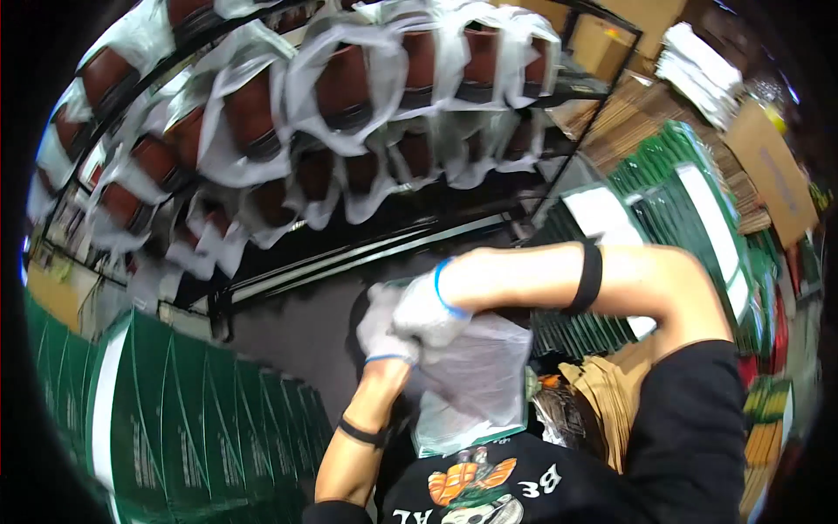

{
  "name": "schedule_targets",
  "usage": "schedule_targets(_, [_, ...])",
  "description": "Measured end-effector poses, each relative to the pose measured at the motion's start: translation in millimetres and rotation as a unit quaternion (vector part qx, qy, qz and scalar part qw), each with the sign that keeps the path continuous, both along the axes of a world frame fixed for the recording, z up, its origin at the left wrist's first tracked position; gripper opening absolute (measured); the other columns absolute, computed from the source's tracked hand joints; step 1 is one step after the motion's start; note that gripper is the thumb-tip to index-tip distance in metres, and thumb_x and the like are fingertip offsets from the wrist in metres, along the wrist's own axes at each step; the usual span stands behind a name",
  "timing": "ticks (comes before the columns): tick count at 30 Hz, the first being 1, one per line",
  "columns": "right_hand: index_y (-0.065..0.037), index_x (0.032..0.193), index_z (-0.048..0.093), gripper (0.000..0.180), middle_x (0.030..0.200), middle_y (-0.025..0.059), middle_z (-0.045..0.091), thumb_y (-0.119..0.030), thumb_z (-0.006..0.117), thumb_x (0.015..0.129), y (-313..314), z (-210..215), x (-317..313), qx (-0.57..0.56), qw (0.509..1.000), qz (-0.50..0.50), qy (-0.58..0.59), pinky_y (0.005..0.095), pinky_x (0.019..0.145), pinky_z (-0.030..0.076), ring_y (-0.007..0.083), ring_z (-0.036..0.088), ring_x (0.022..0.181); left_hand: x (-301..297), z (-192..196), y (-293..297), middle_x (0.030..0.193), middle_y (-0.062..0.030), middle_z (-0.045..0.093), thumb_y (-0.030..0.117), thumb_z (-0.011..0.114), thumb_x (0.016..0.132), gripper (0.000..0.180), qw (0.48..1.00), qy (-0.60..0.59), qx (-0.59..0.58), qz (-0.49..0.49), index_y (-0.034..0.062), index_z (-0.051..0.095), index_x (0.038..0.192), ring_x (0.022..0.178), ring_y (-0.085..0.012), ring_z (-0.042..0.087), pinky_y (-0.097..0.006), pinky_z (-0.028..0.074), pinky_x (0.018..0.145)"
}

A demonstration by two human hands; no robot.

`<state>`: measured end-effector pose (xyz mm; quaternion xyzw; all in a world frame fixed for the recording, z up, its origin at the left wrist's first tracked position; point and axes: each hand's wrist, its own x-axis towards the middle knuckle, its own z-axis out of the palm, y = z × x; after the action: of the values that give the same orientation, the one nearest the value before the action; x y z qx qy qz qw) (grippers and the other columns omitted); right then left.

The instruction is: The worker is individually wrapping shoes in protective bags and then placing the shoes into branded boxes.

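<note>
Warehouse aisle, both hands gripping plastic bag

- Dim, warm light; glare on the plastic bags at 12 o'clock.
- Motion blur throughout — heavy fisheye bending, black rim.

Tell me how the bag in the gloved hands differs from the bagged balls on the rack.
The clear bag in the hands is held against the chest and its contents cannot be made out; the bagged balls each show a brown ball inside. The held bag is single; the racked ones sit in rows. Both are clear plastic.
</note>
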<state>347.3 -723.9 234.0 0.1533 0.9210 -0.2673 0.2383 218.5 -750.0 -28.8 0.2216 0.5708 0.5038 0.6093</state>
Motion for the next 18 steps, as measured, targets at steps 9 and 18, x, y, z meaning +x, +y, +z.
schedule_targets(9, [-0.003, 0.121, 0.076, 0.035, 0.127, 0.0182, 0.073, -0.018, 0.076, 0.089, -28.2, -53.3, 49.9, 0.213, 0.818, -0.213, 0.49, 0.0471, 0.098, 0.057, 0.0407, 0.071, 0.108, -10.7, 163.3, -15.7, 0.14, -0.0272, 0.059, 0.018, 0.074, 0.091, 0.039, 0.736, 0.587, 0.122, -0.315, 0.0009, 0.07, 0.126, 0.123, -0.0485, 0.066, -0.052, 0.057, 0.102])
schedule_targets(18, [-0.004, 0.137, 0.067, 0.058, 0.136, 0.026, 0.069, -0.053, 0.056, 0.107, -80.6, -115.5, 333.5, 0.341, 0.541, -0.761, -0.107, 0.052, 0.111, 0.049, 0.0453, 0.061, 0.131, 73.7, 178.3, -39.1, 0.136, -0.0219, 0.065, 0.037, 0.076, 0.093, 0.059, 0.634, 0.554, 0.376, -0.386, 0.0002, 0.063, 0.138, 0.128, -0.0417, 0.061, -0.049, 0.049, 0.11])
